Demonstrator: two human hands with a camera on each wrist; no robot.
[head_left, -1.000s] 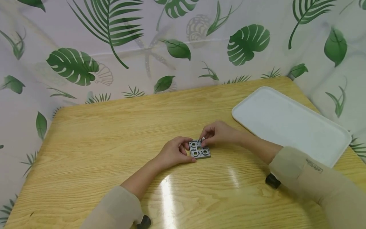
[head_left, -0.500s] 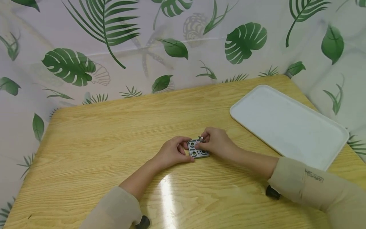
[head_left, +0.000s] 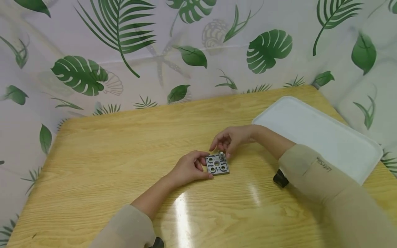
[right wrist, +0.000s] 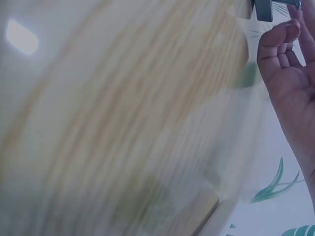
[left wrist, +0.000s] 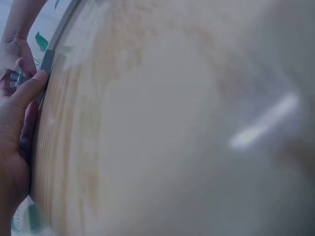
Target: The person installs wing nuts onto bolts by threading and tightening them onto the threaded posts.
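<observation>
A small square grey metal plate (head_left: pixel 217 168) with several round holes and dark grooves lies flat on the wooden table. My left hand (head_left: pixel 192 166) pinches it from the left, thumb at the near corner and fingers at the far one. In the far right corner of the plate stands a small silvery bolt-like part (head_left: pixel 221 155), upright. Around that part hovers my right hand (head_left: pixel 234 137), its index finger and thumb spread apart on either side, apparently not gripping it. The left wrist view shows the plate's edge (left wrist: pixel 47 61) by my left thumb.
A white rectangular tray (head_left: pixel 319 137) lies at the right of the wooden table (head_left: pixel 124 155). Behind the table hangs a leaf-printed cloth (head_left: pixel 149 58). A black wrist strap piece (head_left: pixel 280 178) shows under the right sleeve.
My right hand first shifts over the plate, then draws back up with its fingers spreading from the bolt-like part, which now stands visible. My left hand keeps its hold on the plate.
</observation>
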